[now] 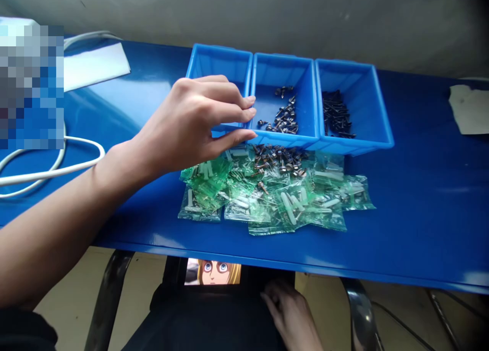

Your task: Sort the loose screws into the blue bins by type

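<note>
My left hand [208, 114] reaches over the blue table to the front corner where the left blue bin [221, 60] and the middle blue bin [284, 65] meet. Its fingertips and thumb close around the bins' rim there. Silver hex-head screws [284, 119] lie in the middle bin. More screws [282, 160] are heaped in front of it, on green clear packets [288, 208] with white plastic plugs inside. Below the table edge, my right hand [292, 310] rests low by my lap, fingers curled, beside a lit screen [214, 272]. What those fingers hold, if anything, is hidden.
A right-hand blue bin [353, 81] contains dark screws [336, 114]. White cable [53, 173] loops across the table's left side, near a white sheet [97, 65]. At the far right lies a pale piece [469, 109]. A grey wall stands behind.
</note>
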The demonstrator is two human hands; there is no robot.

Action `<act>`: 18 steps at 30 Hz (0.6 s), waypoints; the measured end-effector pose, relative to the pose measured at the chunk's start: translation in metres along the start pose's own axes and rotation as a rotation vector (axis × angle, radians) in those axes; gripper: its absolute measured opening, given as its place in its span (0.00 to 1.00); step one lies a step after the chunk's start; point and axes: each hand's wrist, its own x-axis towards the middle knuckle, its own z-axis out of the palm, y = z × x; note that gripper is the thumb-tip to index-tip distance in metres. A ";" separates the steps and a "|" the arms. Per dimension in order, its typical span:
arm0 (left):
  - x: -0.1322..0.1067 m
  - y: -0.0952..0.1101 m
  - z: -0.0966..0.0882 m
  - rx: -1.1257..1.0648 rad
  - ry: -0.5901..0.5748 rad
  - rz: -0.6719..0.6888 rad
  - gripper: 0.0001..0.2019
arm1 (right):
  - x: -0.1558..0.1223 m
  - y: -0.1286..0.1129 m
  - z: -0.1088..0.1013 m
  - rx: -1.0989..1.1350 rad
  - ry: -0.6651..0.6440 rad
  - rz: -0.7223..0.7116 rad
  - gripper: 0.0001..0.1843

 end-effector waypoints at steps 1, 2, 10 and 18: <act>0.000 0.000 0.000 0.000 -0.002 -0.002 0.11 | -0.003 0.000 0.003 -0.016 0.003 -0.024 0.19; 0.000 0.001 -0.001 0.001 -0.006 -0.008 0.12 | -0.007 0.001 0.005 -0.032 0.007 -0.046 0.19; 0.000 0.002 -0.002 -0.003 -0.020 -0.029 0.12 | -0.011 0.025 0.008 -0.111 0.031 -0.067 0.24; -0.001 0.000 0.000 -0.008 -0.001 -0.002 0.11 | 0.017 0.015 -0.013 -0.151 0.061 -0.092 0.24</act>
